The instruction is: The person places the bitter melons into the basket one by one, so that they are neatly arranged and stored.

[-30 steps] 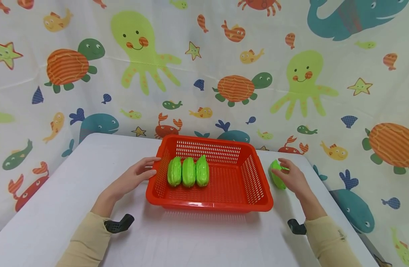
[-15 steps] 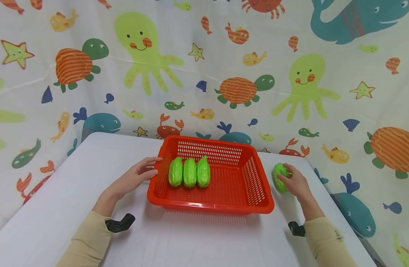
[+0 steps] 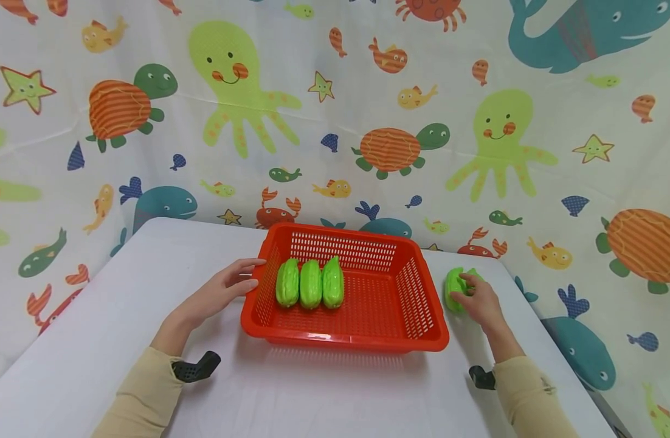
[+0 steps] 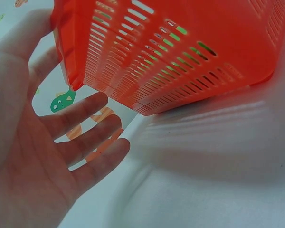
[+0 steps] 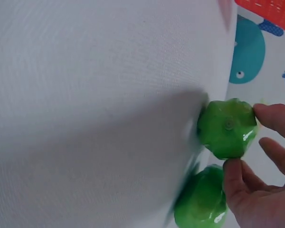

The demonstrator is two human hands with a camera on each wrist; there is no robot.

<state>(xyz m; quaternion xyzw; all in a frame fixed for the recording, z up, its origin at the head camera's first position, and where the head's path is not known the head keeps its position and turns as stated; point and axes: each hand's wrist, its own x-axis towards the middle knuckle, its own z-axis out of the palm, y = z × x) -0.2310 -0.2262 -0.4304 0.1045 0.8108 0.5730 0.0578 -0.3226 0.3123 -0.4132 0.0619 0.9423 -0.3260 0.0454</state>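
Note:
A red plastic basket (image 3: pixel 351 339) stands on the table. Three glossy green ribbed vegetables (image 3: pixel 310 285), oblong with tapered tops, lie side by side in its left half. At its left rim, my left hand (image 3: pixel 225 286) touches the edge with thumb and a finger; the other fingers extend loosely below the rim in the left wrist view. Right of the basket, my right hand (image 3: pixel 481 303) pinches a green ribbed vegetable (image 5: pixel 228 127) between thumb and finger. Another green vegetable (image 5: pixel 202 202) lies close beside it, partly hidden by the hand in the head view.
The white table (image 3: pixel 313 395) ends at a backdrop cloth (image 3: pixel 335 109) printed with sea animals, which hangs close behind the basket. Its right edge runs a short way beyond the right hand.
My right hand has moved slightly left onto the nearer vegetable and now pinches it; the second one has come into view behind the hand. The left hand and basket have stayed put.

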